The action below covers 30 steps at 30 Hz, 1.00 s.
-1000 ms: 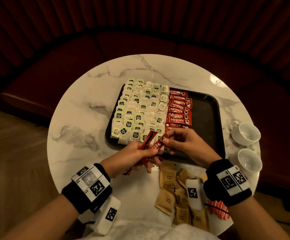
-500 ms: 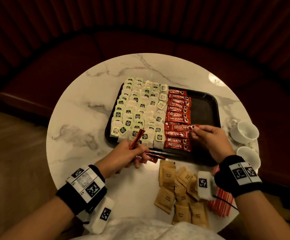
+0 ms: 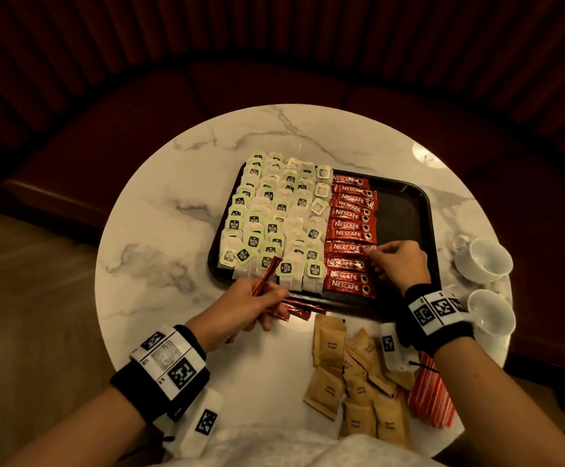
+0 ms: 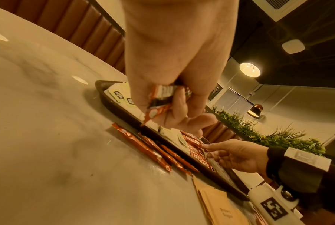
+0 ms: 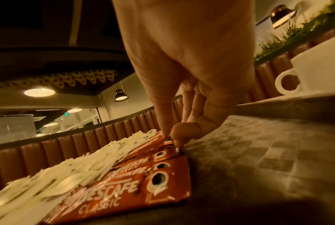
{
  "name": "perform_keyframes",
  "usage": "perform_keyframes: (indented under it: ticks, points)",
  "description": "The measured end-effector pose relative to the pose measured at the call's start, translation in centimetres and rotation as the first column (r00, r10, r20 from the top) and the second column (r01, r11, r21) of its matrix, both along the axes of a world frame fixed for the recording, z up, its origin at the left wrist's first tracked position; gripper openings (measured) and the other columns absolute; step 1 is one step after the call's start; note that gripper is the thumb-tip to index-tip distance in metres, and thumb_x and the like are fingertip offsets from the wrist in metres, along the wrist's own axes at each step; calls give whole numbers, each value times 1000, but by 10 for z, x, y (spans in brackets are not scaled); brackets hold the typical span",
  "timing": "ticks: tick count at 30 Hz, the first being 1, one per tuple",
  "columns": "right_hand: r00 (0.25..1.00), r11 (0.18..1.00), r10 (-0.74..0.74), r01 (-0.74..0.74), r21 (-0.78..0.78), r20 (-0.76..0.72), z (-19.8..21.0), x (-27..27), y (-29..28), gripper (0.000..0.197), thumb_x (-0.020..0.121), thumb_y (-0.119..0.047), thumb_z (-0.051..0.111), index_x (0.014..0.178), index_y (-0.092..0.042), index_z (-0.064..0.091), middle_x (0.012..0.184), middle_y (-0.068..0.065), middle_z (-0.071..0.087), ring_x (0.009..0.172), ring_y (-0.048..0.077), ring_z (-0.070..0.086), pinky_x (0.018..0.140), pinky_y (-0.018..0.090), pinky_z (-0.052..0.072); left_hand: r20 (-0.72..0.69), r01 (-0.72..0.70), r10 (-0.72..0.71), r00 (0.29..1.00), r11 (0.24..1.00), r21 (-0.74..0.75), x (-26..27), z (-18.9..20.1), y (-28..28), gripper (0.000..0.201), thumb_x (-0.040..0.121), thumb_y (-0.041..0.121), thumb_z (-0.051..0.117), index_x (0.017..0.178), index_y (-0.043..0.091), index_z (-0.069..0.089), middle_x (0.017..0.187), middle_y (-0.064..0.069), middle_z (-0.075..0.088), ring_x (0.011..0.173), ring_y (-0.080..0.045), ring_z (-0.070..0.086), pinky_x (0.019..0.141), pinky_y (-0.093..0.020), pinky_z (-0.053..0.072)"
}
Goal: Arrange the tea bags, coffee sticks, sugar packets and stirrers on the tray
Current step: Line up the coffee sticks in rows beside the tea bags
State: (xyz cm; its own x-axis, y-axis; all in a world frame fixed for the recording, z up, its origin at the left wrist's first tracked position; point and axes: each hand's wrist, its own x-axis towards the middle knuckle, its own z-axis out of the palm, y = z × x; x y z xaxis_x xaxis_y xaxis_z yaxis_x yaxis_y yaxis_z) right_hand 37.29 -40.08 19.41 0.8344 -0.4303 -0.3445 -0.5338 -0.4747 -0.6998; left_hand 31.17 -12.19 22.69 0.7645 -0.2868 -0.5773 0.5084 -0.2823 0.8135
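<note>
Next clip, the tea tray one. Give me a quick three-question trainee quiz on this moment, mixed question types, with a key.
1. True or false: the brown sugar packets already lie on the tray.
2. What does the left hand hold? A) stirrers B) coffee sticks C) a tea bag
3. Fill in: the right hand pinches the end of a coffee stick in the red ____ beside the tea bags.

Key: 1 false; 2 B; 3 column
</note>
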Motion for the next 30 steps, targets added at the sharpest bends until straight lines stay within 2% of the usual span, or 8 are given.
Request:
perform_keyframes:
  ticks: [4,9,12,16,20,24,27,30]
  points:
    - [1000,999,29,-29,-43,-11,2,-1,-2,26,88,-37,71,79,-12,70,75,5,71,69,16,67,68,32,58,-18,11,-12,1000,1000,-16,-1,1,-2,23,97,27,57,111,10,64,90,-9,74,51,-7,56,44,-16,32]
    - [997,996,59,-62,57,51,25,-12,5,29,96,-37,60,91,-11,72,79,4,72,65,12,64,58,24,49,-39,32,-35,999,997,-75,2,9,-8,32,96,25,57,108,-4,61,58,4,56,45,-5,46,42,-15,30]
    - [965,925,247,-262,276,88,46,-30,30,20,95,-35,60,103,-19,70,91,0,71,69,8,65,58,22,50,-21,81,-84,996,992,-95,6,14,-13,15,92,21,63,99,8,66,56,3,49,45,-6,45,43,-16,30]
    - [873,799,438,-487,354,213,59,-49,57,22,90,-32,67,110,-23,70,99,-3,71,77,10,67,58,22,52,-10,200,-203,979,973,-118,8,19,-21,6,92,18,64,93,14,68,62,6,59,53,-8,44,47,-18,32]
    - [875,749,397,-483,453,276,59,-58,68,31,85,-32,71,115,-27,67,100,-7,71,81,11,68,63,25,54,-38,285,-296,954,941,-183,5,20,-25,4,92,14,63,89,14,65,53,9,47,45,-5,34,44,-18,28]
    - [873,709,356,-484,513,333,56,-61,71,16,90,-17,68,103,-9,70,90,5,72,66,12,65,60,22,53,-61,317,-339,939,920,-232,1,21,-26,5,94,18,62,89,18,62,54,9,42,45,-6,30,43,-18,25]
    - [899,701,271,-429,570,342,55,-61,65,14,88,-15,67,99,-8,71,85,6,73,65,13,64,66,23,56,-82,200,-237,968,926,-319,2,19,-22,17,92,33,60,99,19,68,59,9,45,44,-4,31,39,-16,24]
    - [931,673,147,-341,656,333,56,-61,53,20,81,-19,69,97,-7,71,95,6,72,82,20,69,77,24,58,-142,-19,-44,989,910,-415,6,17,-17,45,94,42,52,114,3,59,66,5,54,40,-3,33,33,-13,24]
